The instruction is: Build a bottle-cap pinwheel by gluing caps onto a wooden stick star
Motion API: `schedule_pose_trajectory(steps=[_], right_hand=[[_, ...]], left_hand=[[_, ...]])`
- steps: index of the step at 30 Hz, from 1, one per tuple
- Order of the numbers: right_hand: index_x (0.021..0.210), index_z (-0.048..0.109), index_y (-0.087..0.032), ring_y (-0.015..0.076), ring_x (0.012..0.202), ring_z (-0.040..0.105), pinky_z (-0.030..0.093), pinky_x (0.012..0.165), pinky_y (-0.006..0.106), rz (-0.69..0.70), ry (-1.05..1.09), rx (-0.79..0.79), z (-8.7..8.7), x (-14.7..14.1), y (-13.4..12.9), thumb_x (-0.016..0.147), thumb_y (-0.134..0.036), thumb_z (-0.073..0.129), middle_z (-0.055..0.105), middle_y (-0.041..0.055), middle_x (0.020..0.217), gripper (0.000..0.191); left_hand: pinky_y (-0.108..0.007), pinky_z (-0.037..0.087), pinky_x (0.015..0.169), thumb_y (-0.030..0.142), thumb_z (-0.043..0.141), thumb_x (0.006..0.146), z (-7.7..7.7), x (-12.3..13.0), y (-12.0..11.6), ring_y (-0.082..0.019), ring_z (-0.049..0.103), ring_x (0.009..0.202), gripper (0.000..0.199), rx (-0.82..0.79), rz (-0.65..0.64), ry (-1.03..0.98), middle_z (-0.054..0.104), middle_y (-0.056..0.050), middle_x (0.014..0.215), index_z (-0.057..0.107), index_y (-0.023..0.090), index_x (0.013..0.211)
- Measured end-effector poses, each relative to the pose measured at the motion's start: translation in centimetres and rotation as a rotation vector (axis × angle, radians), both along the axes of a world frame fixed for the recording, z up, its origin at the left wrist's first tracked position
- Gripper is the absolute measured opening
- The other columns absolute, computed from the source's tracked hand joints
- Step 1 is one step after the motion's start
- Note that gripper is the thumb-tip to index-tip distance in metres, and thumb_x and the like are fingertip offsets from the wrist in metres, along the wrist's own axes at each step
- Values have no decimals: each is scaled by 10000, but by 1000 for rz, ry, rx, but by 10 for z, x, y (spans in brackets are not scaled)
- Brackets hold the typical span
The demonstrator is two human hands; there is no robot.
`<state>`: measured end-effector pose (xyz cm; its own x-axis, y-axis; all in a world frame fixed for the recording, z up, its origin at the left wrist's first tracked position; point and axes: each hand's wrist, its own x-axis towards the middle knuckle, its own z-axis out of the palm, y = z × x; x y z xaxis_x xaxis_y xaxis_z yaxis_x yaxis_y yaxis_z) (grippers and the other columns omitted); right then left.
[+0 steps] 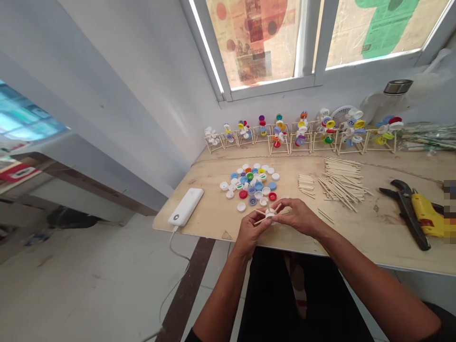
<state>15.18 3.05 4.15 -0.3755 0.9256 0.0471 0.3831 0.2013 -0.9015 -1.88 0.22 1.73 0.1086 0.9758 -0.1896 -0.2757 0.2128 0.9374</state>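
Observation:
Between my two hands, close to the table's front edge, is a white bottle cap (270, 213) with several thin wooden sticks reaching out from it like spokes. My left hand (251, 230) grips the cap from the left, fingers pinched. From the right, my right hand (295, 216) pinches the same piece with thumb and fingers. Part of the cap and the stick ends are hidden by my fingers. Just beyond lies a pile of loose bottle caps (250, 176) in white, blue, red, green and yellow.
Short sticks (306, 184) and a heap of longer sticks (344, 183) lie right of the caps. A black cutter (406, 209) and yellow glue gun (427, 216) are at the right. A cabled white power bank (185, 207) sits left. Stick-frame cap wheels (301, 133) line the back.

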Motion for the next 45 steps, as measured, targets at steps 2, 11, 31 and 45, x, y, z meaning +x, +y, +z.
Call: schedule_pose_trajectory(steps=[2,11,31,45], right_hand=[[855,673,-196,190,865,629,447,814,313,-5,-8,6,1,0,-1,730,-416,639,696,41,919,255],[859,675,-203,192,861,615,440,837,330,-7,-8,27,-3,0,-2,726,-418,643,690,41,939,255],[913,655,-232,228,878,642,476,823,344,-21,-84,107,-4,1,-2,749,-507,601,699,32,871,324],[909,670,-239,239,895,639,475,844,371,-56,-92,97,-6,0,-7,757,-539,590,700,48,925,345]], left_hand=[[-306,459,825,303,812,568,0,0,0,-205,653,847,337,1,-5,-8,723,-68,893,692,155,845],[-301,466,800,318,811,563,2,2,-2,-197,649,815,350,7,25,-5,716,-53,843,693,150,846],[-272,447,772,356,806,581,-8,-5,2,-161,617,773,336,19,-49,-65,687,-51,837,675,146,807],[-278,439,784,355,811,571,-6,-5,2,-163,606,792,327,41,-57,-64,674,-58,882,673,139,775]])
